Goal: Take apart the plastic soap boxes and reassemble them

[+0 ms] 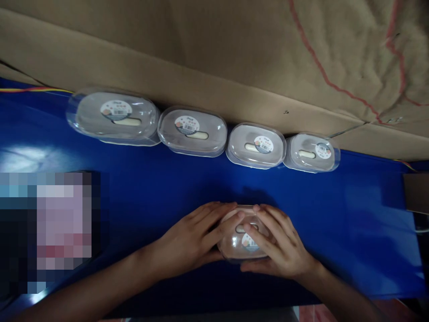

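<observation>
Close to the front edge of the blue table is an oval plastic container with a clear lid [231, 250]; a round label and a small pale oval piece show at its top. My left hand [197, 235] grips its left side, fingers along the far rim and one fingertip on the lid. From the right, my right hand [279, 243] wraps the other side, with a finger on the lid near the label and the thumb low at the near side. Both hands are closed around the container. Its underside is hidden, so I cannot tell whether it touches the table.
Several similar lidded containers [192, 145] stand in a row along the back, against a brown paper-covered wall [201, 53] with red cord. The table [140, 179] has a blue covering. A pixelated area [60, 223] hides something at left. Red-yellow twisted wire [33, 90] lies at back left.
</observation>
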A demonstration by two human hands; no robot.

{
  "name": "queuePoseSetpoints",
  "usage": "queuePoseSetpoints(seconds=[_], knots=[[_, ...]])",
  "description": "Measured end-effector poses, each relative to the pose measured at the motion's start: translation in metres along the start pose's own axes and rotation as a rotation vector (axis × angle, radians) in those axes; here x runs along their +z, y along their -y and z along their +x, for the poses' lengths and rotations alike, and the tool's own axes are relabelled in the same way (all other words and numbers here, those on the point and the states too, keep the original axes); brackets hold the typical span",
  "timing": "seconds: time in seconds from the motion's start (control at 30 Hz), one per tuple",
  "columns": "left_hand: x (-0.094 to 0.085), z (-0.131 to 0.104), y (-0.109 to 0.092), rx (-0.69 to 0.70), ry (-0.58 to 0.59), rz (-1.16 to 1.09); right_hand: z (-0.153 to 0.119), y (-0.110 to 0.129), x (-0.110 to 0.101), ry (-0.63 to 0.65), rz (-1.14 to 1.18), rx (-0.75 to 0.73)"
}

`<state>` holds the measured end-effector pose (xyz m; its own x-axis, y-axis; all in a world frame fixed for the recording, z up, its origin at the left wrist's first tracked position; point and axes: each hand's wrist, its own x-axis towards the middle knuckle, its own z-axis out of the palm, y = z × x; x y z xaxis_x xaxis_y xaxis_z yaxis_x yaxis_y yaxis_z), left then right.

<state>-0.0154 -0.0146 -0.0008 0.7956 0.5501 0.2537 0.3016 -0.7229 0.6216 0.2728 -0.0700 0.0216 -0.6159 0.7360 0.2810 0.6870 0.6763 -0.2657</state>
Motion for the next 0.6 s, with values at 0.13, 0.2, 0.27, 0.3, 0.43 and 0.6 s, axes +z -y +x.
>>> queuePoseSetpoints(seconds=[0.13,0.2,0.27,0.3,0.43,0.6], knots=[[-0.0008,0.0004,0.0015,-0.007,0.007,-0.026,-0.0038,-0.0029,0.0031,0.000,0.031,-0.015],[-0.0004,0.0005,0.0019,-0.020,0.011,-0.051,-0.0047,-0.0029,0.0040,-0.001,0.045,-0.014],[0.0005,0.0001,0.0022,-0.033,0.005,-0.079,-0.0046,-0.0024,0.0040,-0.002,0.049,-0.014],[0.0011,-0.0003,0.0023,-0.039,0.002,-0.090,-0.0043,-0.0021,0.0036,-0.005,0.045,-0.014],[0.0031,-0.0032,0.0025,-0.064,0.001,-0.108,-0.0016,-0.0011,0.0001,0.003,0.031,0.000],[0.0033,-0.0052,0.0024,-0.080,-0.003,-0.116,0.0020,-0.0016,-0.0040,-0.005,0.025,-0.014]])
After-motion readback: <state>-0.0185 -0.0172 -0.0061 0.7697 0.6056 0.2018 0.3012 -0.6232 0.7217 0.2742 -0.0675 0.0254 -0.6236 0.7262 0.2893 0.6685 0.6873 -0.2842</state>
